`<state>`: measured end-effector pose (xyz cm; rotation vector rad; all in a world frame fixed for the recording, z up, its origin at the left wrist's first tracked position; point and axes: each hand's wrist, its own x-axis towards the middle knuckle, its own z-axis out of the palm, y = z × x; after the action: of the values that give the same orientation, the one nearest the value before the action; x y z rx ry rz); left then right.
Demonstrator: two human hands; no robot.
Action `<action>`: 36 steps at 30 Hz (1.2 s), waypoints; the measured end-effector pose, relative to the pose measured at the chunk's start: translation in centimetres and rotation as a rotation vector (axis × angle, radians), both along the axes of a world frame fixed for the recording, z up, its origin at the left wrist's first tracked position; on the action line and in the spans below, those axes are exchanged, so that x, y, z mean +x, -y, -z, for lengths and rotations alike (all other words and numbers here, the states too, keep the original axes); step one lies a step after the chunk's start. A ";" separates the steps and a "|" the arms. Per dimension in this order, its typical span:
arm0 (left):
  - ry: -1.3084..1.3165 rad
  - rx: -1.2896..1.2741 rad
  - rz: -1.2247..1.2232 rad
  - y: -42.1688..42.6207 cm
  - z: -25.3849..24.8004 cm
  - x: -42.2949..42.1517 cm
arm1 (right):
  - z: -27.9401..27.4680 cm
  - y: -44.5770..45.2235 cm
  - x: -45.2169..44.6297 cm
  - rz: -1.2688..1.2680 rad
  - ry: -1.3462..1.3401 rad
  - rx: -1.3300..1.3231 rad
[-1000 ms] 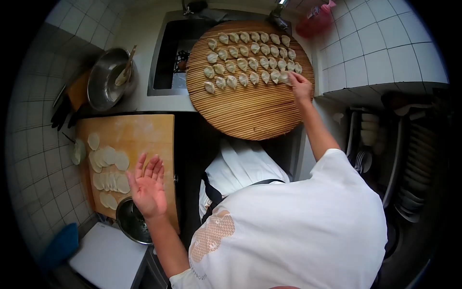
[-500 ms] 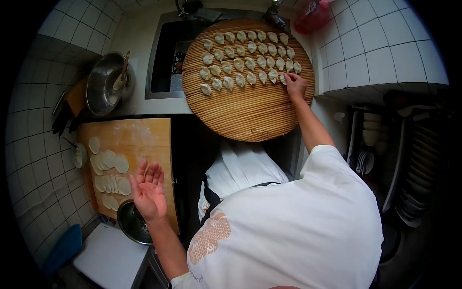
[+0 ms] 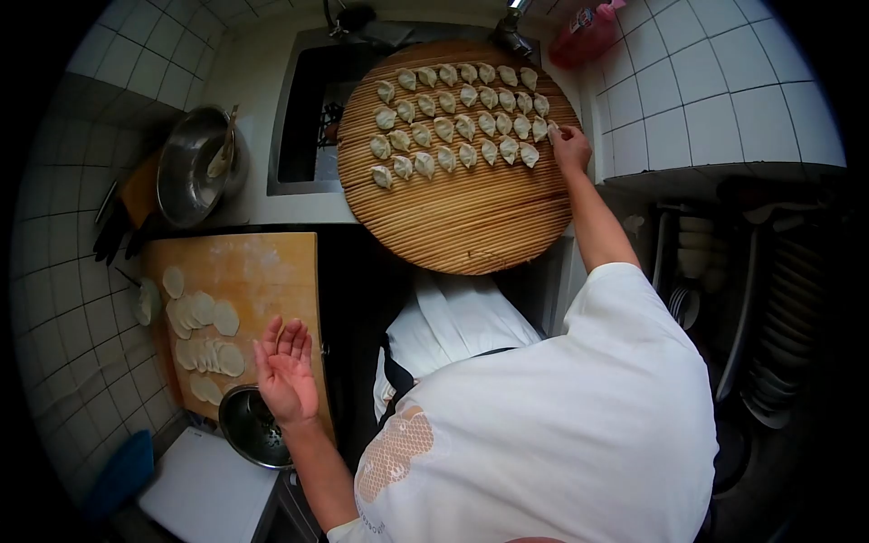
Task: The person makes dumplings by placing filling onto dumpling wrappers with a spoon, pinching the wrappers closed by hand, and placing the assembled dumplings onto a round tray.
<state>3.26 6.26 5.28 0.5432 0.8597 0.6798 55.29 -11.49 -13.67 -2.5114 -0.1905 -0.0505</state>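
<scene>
Rows of pleated dumplings point(image 3: 445, 129) lie on a round slatted wooden board point(image 3: 453, 226) set over the sink. At the right end of the third row, my right hand point(image 3: 571, 148) has its fingertips closed around a dumpling point(image 3: 553, 131) that still rests in line with the others. My left hand point(image 3: 290, 380) is held palm up with fingers spread and nothing in it, near the right edge of a wooden cutting board point(image 3: 276, 267). Round dough wrappers point(image 3: 213, 356) overlap in several groups on that floured board.
A metal bowl point(image 3: 253, 433) with dark green contents sits below the cutting board. A larger steel bowl point(image 3: 188, 181) holding a wooden utensil stands left of the sink point(image 3: 288, 167). Stacked dishes point(image 3: 783, 335) fill a rack on the right. A red bottle point(image 3: 584, 36) stands by the tiles.
My right hand has let go of the last dumpling in the fourth row and moved up and right to the end of the third row. My left hand stays open.
</scene>
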 end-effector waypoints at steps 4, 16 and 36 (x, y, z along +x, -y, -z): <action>-0.009 -0.011 -0.006 -0.2 0.1 0.4 | 0.3 0.1 1.0 -0.033 -0.048 -0.006; 0.009 -0.024 -0.193 1.1 0.0 -2.6 | -7.1 -12.1 -9.3 -0.637 0.026 0.566; 0.053 0.029 -0.372 9.8 0.1 -12.1 | -5.6 -33.2 -54.0 -1.283 -0.293 -0.010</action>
<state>-8.87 -3.49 5.18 0.3917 0.9114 1.0427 1.27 21.72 -8.11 -1.9292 -1.5747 0.8046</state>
